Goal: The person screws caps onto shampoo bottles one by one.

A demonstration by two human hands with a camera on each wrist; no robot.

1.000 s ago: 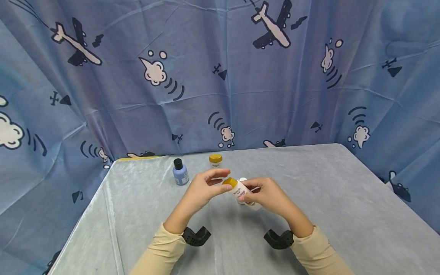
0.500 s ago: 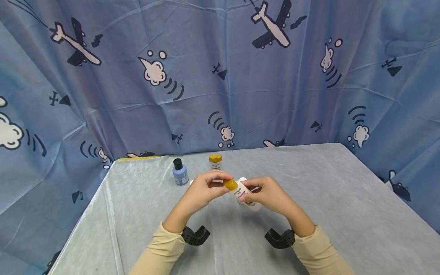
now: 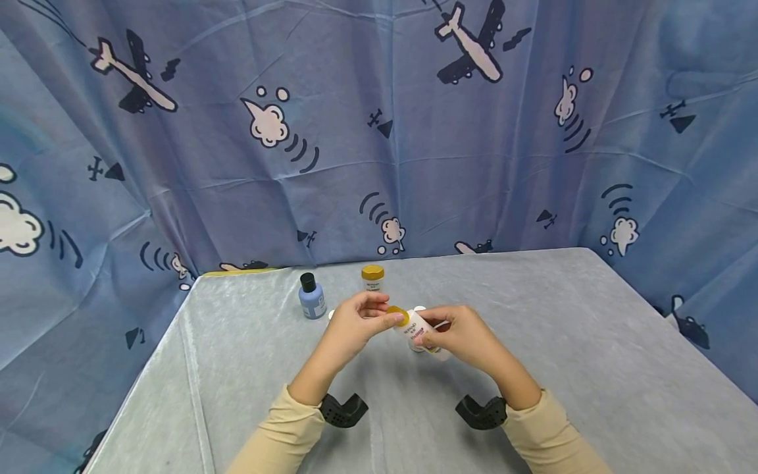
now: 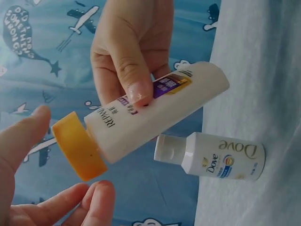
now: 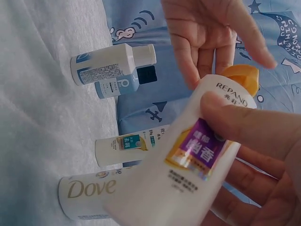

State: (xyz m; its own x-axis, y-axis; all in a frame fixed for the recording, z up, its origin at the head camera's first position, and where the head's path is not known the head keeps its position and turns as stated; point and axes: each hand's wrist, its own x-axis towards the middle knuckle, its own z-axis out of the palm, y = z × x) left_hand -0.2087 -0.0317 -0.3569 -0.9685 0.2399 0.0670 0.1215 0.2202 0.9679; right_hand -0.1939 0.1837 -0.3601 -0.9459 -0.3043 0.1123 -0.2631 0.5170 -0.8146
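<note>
My right hand [image 3: 458,332] grips a white REPAND bottle [image 5: 188,160] with a purple and gold label, its thumb across the front. The bottle is tilted over the table, its yellow cap [image 4: 80,146] pointing to the left hand. My left hand [image 3: 355,326] is around that cap with thumb and fingers spread; in the left wrist view a gap shows between the fingertips and the cap, which sits at the bottle's neck. A white Dove bottle [image 4: 225,157] stands just behind the held bottle, mostly covered by it in the head view.
Behind the hands stand another yellow-capped bottle [image 3: 372,276] and a blue bottle [image 3: 312,299] with a black cap. A white bottle [image 5: 101,66] is beside the blue one, mostly hidden by the left hand in the head view. A patterned curtain [image 3: 331,131] hangs at the table's [image 3: 592,342] far edge.
Half a second ago my left fingers were pinching the yellow cap; they have since spread off it. The cap has turned slightly. The right hand still holds the bottle in the same spot.
</note>
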